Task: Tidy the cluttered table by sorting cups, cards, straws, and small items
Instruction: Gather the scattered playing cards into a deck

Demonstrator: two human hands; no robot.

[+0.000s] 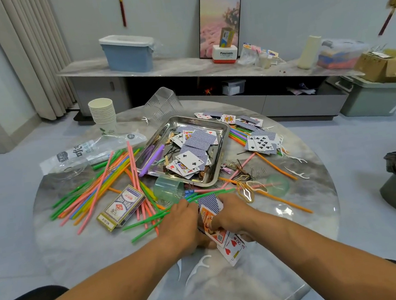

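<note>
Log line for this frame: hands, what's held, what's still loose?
left hand: on cards | right hand: on cards | held: playing cards | loose: straws, cards in metal tray

Fingertips of left hand (180, 221) and right hand (230, 214) hidden under gathered cards (217, 225). Beyond the steel tray (222, 131), clear cup (163, 101) blurred. Small metal bits inside tray too small to tell.

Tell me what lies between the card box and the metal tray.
In the head view, coloured straws cross between card box and metal tray, with a green cup on its side.
</note>
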